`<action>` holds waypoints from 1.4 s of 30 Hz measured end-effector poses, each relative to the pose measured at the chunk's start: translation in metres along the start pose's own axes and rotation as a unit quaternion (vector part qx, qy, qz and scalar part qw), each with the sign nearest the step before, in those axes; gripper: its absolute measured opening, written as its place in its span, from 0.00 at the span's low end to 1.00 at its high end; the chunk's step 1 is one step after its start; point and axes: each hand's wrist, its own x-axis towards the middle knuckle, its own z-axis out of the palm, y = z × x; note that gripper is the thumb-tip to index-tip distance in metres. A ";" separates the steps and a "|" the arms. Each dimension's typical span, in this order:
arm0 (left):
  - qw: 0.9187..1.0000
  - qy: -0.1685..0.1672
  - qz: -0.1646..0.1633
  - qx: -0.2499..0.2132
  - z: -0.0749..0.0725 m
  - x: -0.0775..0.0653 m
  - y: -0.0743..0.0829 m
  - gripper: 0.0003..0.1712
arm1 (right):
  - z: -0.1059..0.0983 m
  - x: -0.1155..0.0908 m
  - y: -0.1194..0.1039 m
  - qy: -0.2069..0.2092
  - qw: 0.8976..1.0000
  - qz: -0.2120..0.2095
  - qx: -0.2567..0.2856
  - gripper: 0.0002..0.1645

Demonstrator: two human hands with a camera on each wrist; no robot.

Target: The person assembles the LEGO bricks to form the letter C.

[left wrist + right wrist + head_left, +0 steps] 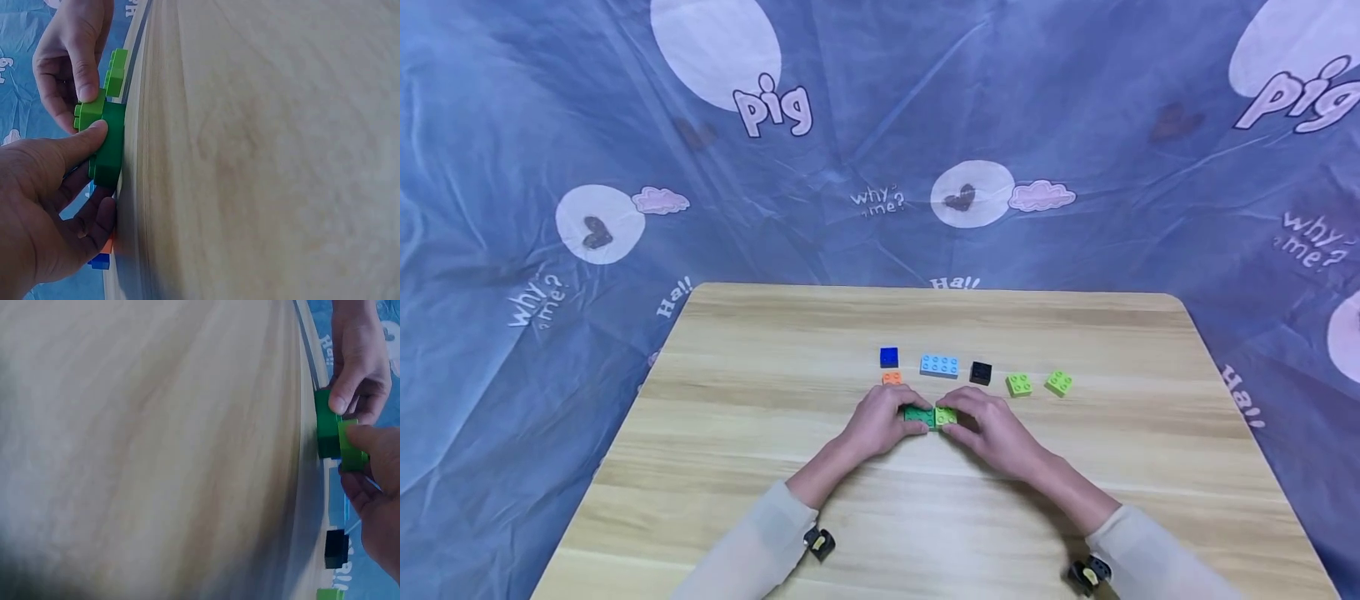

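My left hand (pixel 880 419) pinches a dark green building brick (pixel 919 417) between thumb and fingers, low over the wooden table. From the other side, my right hand (pixel 996 429) pinches a small lime green brick (pixel 946 416) by its edges. In the left wrist view the lime brick (pixel 92 110) sits on the studded side of the green brick (pixel 110 147), at one end. The right wrist view shows the lime brick (pixel 352 449) against the green brick (pixel 327 428); whether they are fully pressed together I cannot tell. An orange brick (pixel 892 378) lies just behind my left hand.
Behind the hands, a dark blue brick (pixel 889 357), a light blue brick (pixel 939 365), a black brick (pixel 981 372) and two lime bricks, one nearer (pixel 1018 384) and one farther right (pixel 1059 382), lie on the table (pixel 737 358). A blue printed cloth (pixel 865 108) hangs beyond the table's back edge.
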 end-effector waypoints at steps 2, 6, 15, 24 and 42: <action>1.000 0.002 0.000 0.000 0.000 0.002 0.001 0.16 | -0.001 0.001 0.001 -0.001 1.000 0.002 0.001 0.20; 1.000 -0.001 -0.004 0.000 -0.001 0.003 0.002 0.16 | -0.003 0.002 0.002 -0.008 1.000 0.006 0.000 0.20; 1.000 -0.005 0.000 0.028 -0.002 0.003 0.000 0.18 | -0.003 0.009 0.004 -0.023 0.999 0.040 0.009 0.26; 0.999 0.023 0.020 -0.009 -0.011 -0.009 -0.004 0.19 | 0.009 0.001 0.008 -0.026 0.998 0.061 0.009 0.27; 0.997 0.042 0.009 0.061 -0.029 0.008 -0.041 0.14 | 0.007 0.000 0.008 -0.015 0.997 0.073 0.014 0.26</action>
